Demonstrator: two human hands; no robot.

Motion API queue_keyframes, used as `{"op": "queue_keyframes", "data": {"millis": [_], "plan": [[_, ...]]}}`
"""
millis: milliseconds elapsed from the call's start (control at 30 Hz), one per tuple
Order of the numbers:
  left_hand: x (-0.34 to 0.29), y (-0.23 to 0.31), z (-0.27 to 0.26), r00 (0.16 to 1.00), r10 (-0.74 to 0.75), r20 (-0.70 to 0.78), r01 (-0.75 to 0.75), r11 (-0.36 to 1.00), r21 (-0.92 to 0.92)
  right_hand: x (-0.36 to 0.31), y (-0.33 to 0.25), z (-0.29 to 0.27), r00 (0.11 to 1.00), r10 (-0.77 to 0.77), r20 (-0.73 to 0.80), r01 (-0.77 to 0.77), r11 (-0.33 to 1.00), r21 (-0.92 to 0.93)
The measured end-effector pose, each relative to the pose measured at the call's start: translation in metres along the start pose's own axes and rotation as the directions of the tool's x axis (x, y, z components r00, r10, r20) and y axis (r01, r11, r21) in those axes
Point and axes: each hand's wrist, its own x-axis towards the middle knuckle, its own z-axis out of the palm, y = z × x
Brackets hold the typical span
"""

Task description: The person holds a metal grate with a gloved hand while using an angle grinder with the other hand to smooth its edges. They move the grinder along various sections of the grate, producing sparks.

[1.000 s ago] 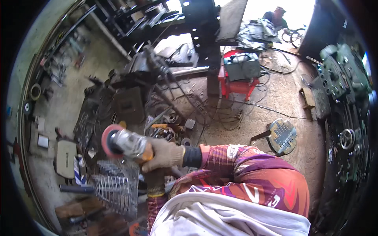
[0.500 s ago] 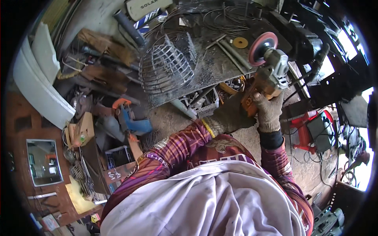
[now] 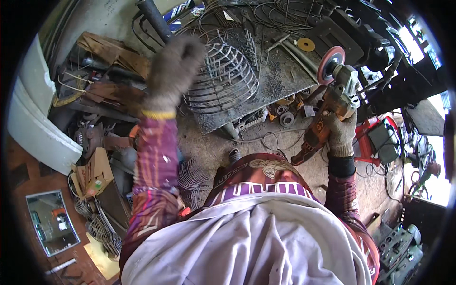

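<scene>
My right hand (image 3: 342, 134), in a knitted glove, is closed around an orange angle grinder (image 3: 317, 137). The tool is held upright to the right of the worktable, and its reddish round disc (image 3: 331, 64) faces left. My gloved left hand (image 3: 175, 71) is raised at the left edge of a domed metal wire cage (image 3: 232, 78). Motion smears its fingers, and whether it touches the cage cannot be told. The cage rests on the dark metal worktable (image 3: 280, 95).
A hammer (image 3: 278, 42) and a yellow disc (image 3: 306, 44) lie on the table's right part, with wire coils (image 3: 285, 14) behind. Beneath the table are metal parts (image 3: 286, 118) and a cable on the floor. At right stands a red-framed machine (image 3: 375, 140); a cardboard box (image 3: 95, 173) is at left.
My left hand has left the grinder's body and swung up and left to the cage. My right hand keeps the grinder, now alone. The view has shifted slightly.
</scene>
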Motion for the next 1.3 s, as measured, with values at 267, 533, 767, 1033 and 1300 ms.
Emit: {"op": "queue_keyframes", "data": {"millis": [267, 533, 767, 1033, 1300], "plan": [[0.108, -0.123, 0.042, 0.737, -0.380, 0.560, 0.204, 0.914, 0.351, -0.046, 0.005, 0.024, 1.000, 0.006, -0.010, -0.007, 0.997, -0.074], [0.100, -0.109, 0.059, 0.750, -0.438, 0.495, 0.268, 0.886, 0.379, -0.064, 0.022, -0.008, 0.998, 0.063, -0.007, -0.063, 0.988, -0.143], [0.056, -0.032, -0.003, 0.867, -0.321, 0.380, 0.181, 0.915, 0.360, -0.056, 0.019, -0.031, 0.985, 0.112, 0.131, -0.087, 0.979, -0.183], [-0.024, -0.009, -0.008, 0.971, 0.037, 0.234, -0.093, 0.968, 0.233, -0.047, 0.031, -0.031, 0.948, 0.112, 0.297, -0.088, 0.992, -0.096], [-0.036, -0.009, -0.009, 0.994, 0.071, 0.083, -0.077, 0.995, 0.071, -0.048, 0.036, -0.006, 0.879, 0.024, 0.476, 0.048, 0.989, -0.137]]}}
